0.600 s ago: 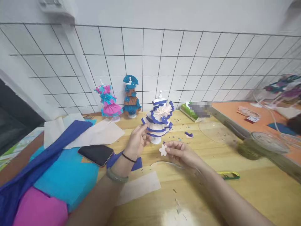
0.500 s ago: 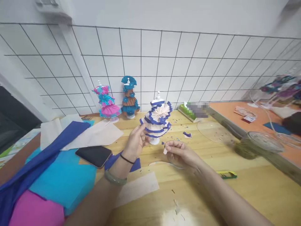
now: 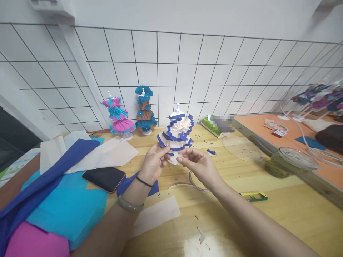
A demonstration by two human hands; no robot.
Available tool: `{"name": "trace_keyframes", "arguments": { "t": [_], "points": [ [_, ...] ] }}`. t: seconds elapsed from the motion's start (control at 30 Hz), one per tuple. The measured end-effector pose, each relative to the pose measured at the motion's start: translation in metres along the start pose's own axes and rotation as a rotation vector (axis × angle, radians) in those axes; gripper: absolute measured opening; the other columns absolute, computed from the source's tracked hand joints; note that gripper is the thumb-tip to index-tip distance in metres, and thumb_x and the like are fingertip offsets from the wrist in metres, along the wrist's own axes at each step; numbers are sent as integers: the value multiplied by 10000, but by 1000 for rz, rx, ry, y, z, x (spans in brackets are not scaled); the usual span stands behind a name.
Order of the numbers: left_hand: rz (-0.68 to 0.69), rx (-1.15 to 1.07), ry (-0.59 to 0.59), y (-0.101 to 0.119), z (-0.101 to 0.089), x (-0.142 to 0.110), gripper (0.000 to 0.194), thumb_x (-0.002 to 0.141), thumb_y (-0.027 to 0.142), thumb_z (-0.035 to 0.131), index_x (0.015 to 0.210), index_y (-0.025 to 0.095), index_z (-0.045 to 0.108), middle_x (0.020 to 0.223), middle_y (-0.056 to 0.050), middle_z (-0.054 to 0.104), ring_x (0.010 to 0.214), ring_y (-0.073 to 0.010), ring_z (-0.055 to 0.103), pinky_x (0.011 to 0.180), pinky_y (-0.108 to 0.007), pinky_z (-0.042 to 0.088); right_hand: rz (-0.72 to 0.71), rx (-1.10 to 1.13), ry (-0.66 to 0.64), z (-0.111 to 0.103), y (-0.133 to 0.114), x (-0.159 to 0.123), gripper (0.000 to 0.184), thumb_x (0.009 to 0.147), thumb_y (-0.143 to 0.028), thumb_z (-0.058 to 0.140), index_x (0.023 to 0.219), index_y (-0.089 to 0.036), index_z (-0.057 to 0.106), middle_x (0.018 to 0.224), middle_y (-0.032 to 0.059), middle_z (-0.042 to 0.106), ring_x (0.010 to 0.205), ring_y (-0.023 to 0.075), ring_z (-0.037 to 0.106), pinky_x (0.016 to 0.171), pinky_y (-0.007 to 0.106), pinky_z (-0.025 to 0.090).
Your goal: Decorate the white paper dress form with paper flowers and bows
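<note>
A small mannequin wearing a white paper dress with blue trim (image 3: 177, 134) stands on the wooden table (image 3: 281, 217). My left hand (image 3: 154, 162) has its fingers on the lower left hem of the dress. My right hand (image 3: 199, 165) is pinched just below the skirt, its fingertips meeting those of the left hand. The small pale paper flower it held a moment ago is hidden in the pinch.
Two finished dress mannequins, pink (image 3: 118, 117) and teal-brown (image 3: 144, 109), stand by the wire grid. A phone (image 3: 104, 179) lies on blue paper sheets (image 3: 66, 200) at left. A tape strip (image 3: 187, 184), yellow-green tool (image 3: 254, 196), clear lid (image 3: 241, 148) and glass jar (image 3: 289, 162) sit to the right.
My right hand has risen from the table to the hem of the dress, carrying the paper flower, which has turned out of sight. My left hand stays on the skirt.
</note>
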State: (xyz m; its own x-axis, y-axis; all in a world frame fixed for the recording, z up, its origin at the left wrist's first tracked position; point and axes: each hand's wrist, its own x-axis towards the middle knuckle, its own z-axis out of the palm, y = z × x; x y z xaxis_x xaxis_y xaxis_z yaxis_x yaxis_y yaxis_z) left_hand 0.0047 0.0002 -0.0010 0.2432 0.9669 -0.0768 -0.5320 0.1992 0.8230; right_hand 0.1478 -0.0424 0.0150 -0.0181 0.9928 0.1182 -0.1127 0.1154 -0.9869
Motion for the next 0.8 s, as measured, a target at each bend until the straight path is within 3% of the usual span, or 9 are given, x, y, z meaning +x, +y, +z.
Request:
{"name": "trace_keyframes", "arguments": {
  "t": [0.1,0.23,0.6,0.8],
  "points": [
    [18,-22,11,0,-1,1,293,662,195,700,908,169,543,727,17,586,496,-25,523,346,-93,289,-38,-26,55,7,1,7,264,610,-300,739,819,-162,655,667,0,621,600,111,550,582,241,448],
    [31,-49,37,-1,-1,1,339,623,159,718,911,177,539,716,28,580,512,-33,535,356,-95,297,-110,-115,135,15,2,14,203,647,-330,704,720,-149,647,613,1,603,511,91,491,495,221,410],
    [27,-48,32,-1,-2,1,377,633,116,684,968,170,519,693,39,556,433,-6,462,358,-96,305,-150,-160,216,27,14,24,222,695,-367,654,753,-155,620,684,26,640,525,108,531,446,207,390],
    [30,-44,-3,0,-3,1,385,643,132,688,987,173,521,734,32,568,406,12,437,350,-92,289,-170,-139,203,28,19,28,216,693,-361,658,756,-158,617,679,24,641,598,131,575,539,229,446]
  ]
}}
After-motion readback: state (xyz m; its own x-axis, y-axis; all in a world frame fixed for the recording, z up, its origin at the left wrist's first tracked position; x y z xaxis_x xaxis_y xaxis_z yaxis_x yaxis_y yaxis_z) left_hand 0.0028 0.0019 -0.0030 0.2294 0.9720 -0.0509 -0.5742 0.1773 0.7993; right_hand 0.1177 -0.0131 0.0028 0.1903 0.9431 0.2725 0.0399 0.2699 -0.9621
